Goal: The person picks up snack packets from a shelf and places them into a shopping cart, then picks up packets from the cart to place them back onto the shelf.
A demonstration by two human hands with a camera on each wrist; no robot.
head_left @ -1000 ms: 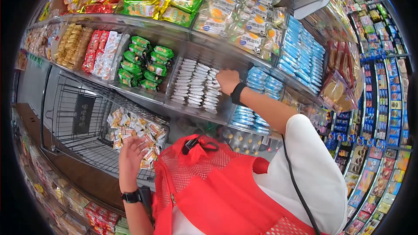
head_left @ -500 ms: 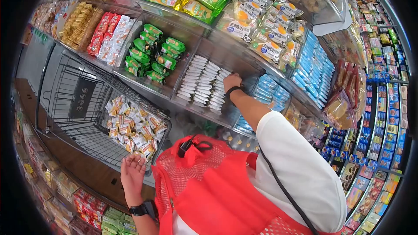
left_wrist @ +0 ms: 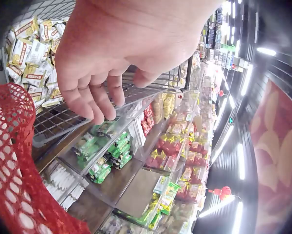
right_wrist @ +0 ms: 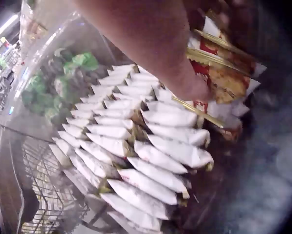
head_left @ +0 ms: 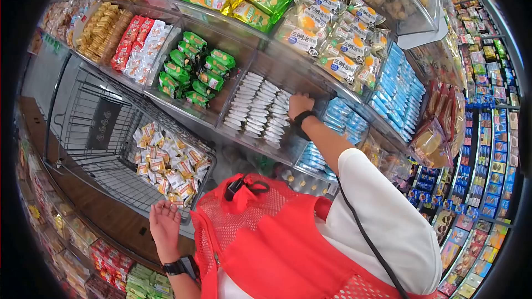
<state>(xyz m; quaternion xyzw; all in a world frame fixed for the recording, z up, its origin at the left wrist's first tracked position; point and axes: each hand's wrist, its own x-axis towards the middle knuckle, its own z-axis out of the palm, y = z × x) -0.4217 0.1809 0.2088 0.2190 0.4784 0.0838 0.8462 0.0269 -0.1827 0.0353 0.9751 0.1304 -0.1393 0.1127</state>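
While the right hand (head_left: 301, 106) works at the end of the rows of white packets (head_left: 256, 105), its grip is closed about a few red-and-gold packets (right_wrist: 221, 73), thumb against the wrappers; the far fingers are dim in the wrist view, so the count seems uncertain. Rows lie in a clear-walled bin (head_left: 226, 113), between green packets (head_left: 191, 69) and blue packets (head_left: 343, 119). Left hand (head_left: 165, 227) released, palm bare, fingers loosely bent, near the rim of a wire cart (head_left: 83, 133). Inside the cart, at the end nearer the person: a loose heap of small wrapped snacks (head_left: 169, 160).
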